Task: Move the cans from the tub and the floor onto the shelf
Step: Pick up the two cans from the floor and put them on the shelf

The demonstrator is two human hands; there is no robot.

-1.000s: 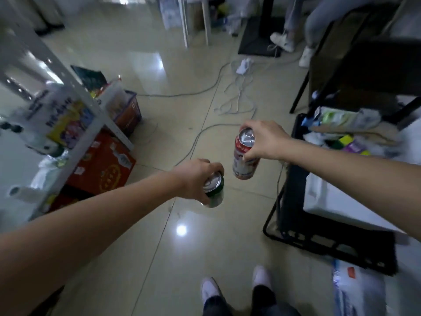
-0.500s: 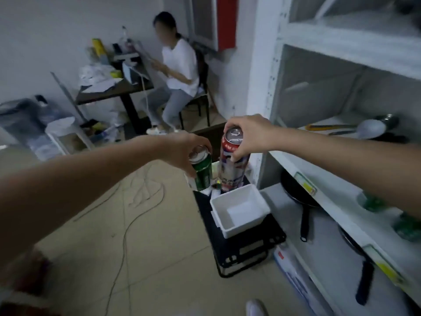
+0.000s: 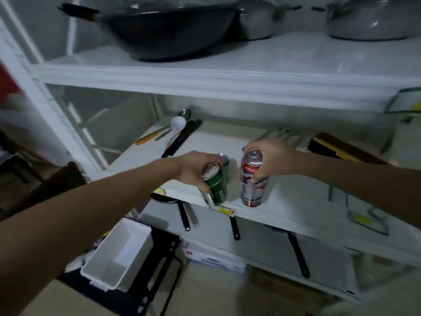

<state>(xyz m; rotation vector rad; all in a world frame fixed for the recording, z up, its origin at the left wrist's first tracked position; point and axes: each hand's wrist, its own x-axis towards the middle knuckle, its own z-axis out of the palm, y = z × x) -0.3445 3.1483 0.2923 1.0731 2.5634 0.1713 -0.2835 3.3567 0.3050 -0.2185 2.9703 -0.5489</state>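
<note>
Red-white can (image 3: 252, 179) (tall) and green can (image 3: 216, 187), seemingly upright.

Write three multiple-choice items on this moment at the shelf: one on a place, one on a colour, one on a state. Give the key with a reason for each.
1. Where does the base of the red and white can rest?
A. on the floor
B. on the middle shelf
C. in the white tub

2. What colour is the can in the left hand?
A. green
B. blue
C. yellow

3. How is the green can held?
A. lying flat
B. upside down
C. tilted at the shelf's front edge

Key: 1 B, its base sits on the white board under the right hand. 2 A, its body is green. 3 C, it leans, top towards the hand.
</note>
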